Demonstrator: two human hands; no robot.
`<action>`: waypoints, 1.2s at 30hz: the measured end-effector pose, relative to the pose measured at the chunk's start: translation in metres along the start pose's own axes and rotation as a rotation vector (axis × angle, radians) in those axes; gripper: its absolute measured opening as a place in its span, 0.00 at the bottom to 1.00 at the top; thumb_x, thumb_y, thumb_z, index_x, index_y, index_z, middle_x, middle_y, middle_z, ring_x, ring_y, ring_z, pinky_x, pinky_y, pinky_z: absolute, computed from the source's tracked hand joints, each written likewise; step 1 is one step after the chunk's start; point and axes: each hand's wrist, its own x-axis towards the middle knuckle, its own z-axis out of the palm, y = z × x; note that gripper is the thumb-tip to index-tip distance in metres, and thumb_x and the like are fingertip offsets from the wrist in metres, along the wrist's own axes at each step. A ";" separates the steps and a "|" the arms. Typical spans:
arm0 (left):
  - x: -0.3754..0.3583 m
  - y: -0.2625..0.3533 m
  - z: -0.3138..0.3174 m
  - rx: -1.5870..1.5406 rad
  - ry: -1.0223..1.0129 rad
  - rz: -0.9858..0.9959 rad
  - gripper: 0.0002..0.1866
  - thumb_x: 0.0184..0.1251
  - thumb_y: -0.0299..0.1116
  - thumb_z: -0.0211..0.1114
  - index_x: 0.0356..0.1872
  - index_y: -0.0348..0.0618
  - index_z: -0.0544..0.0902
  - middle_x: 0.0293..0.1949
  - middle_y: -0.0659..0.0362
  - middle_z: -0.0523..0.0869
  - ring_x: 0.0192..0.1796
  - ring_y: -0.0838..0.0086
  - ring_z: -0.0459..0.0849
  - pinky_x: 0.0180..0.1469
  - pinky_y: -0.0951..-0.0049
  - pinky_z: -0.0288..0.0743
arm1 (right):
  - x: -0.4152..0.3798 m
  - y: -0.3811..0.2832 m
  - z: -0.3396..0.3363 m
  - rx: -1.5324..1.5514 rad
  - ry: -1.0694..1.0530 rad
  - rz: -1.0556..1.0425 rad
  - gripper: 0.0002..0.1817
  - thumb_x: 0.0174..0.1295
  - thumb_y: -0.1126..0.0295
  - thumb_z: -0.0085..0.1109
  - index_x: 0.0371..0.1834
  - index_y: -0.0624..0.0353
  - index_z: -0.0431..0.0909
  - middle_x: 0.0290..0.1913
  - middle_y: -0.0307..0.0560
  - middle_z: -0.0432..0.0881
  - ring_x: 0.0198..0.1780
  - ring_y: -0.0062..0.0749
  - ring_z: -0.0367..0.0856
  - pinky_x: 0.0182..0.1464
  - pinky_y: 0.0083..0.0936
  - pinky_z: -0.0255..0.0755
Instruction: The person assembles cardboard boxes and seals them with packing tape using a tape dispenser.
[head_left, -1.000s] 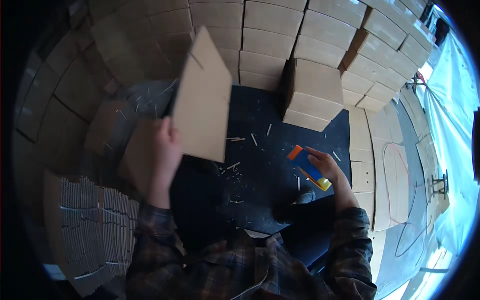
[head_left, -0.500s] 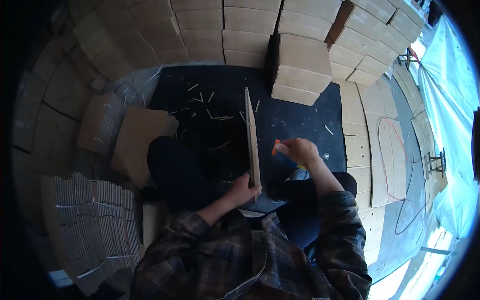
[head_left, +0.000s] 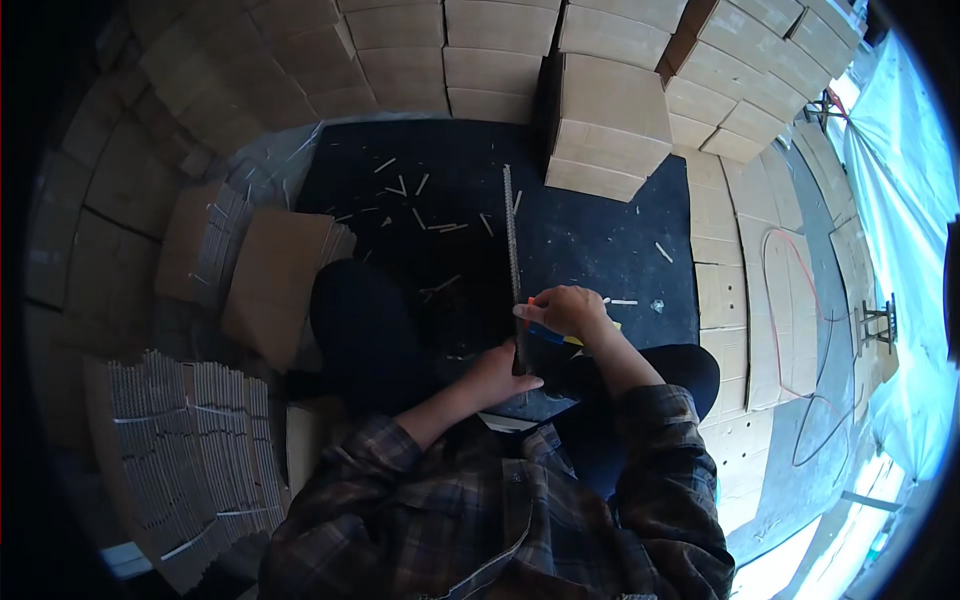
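A cardboard sheet [head_left: 511,230] stands on edge between my knees, its thin fluted edge facing up at me. My left hand [head_left: 492,376] is closed around the near end of it. My right hand [head_left: 570,312] grips a small tool with blue and yellow parts [head_left: 548,336] and an orange end, held against the sheet's edge just beyond my left hand. The tool's working tip is hidden, so its exact kind cannot be made out. A thin pale strip [head_left: 622,302] lies on the dark mat beyond my right hand.
Several pale cardboard strips [head_left: 447,227] litter the black mat [head_left: 600,240]. Bundled flat cardboard [head_left: 190,420] stands at left, beside a leaning cardboard piece [head_left: 275,280]. A box [head_left: 612,110] sits at the back before stacked cartons [head_left: 405,50]. A red hose [head_left: 775,300] lies at right.
My right hand has moved left with the tool, from apart to against the sheet's edge. The sheet has turned more edge-on. A pale strip now shows on the mat by my right hand.
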 end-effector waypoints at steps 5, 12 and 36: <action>0.036 0.001 -0.035 -0.469 0.187 -0.349 0.42 0.60 0.47 0.72 0.70 0.38 0.61 0.44 0.53 0.80 0.42 0.71 0.83 0.44 0.74 0.79 | 0.005 0.011 0.001 0.061 0.016 -0.021 0.32 0.56 0.26 0.48 0.43 0.36 0.87 0.45 0.42 0.86 0.53 0.37 0.83 0.57 0.34 0.73; 0.119 -0.039 -0.031 -0.718 0.502 0.103 0.42 0.63 0.44 0.70 0.72 0.41 0.59 0.42 0.59 0.79 0.44 0.75 0.80 0.45 0.76 0.76 | 0.005 0.014 0.001 0.091 -0.014 -0.002 0.33 0.56 0.26 0.48 0.44 0.38 0.87 0.45 0.43 0.86 0.54 0.38 0.82 0.58 0.34 0.72; 0.029 -0.032 -0.073 0.160 0.524 0.165 0.34 0.62 0.21 0.60 0.71 0.37 0.60 0.53 0.46 0.70 0.50 0.52 0.79 0.52 0.61 0.77 | -0.018 0.025 -0.029 -0.015 0.311 0.124 0.20 0.69 0.48 0.44 0.47 0.43 0.84 0.44 0.48 0.86 0.49 0.46 0.84 0.54 0.40 0.76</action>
